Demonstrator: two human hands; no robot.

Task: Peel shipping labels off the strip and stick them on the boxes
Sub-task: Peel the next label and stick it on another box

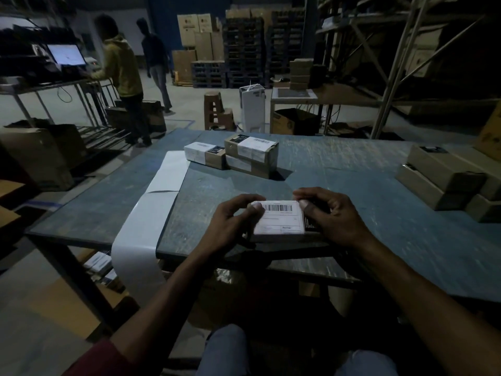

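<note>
Box (282,223) at near edge of worktop (352,185), white label (280,217) with barcode covering its top. Left hand (230,226) grips the box's left end, thumb on the label's top-left corner; right hand (329,215) grips the right end, thumb at the label's right edge. White backing strip (151,213) runs along the worktop's left side and hangs over the near edge. Three labelled boxes (235,156) grouped at the far side, two of them stacked. Plain unlabelled boxes (450,183) piled at right. Two people stand in the dim background near a lit monitor (69,54).
</note>
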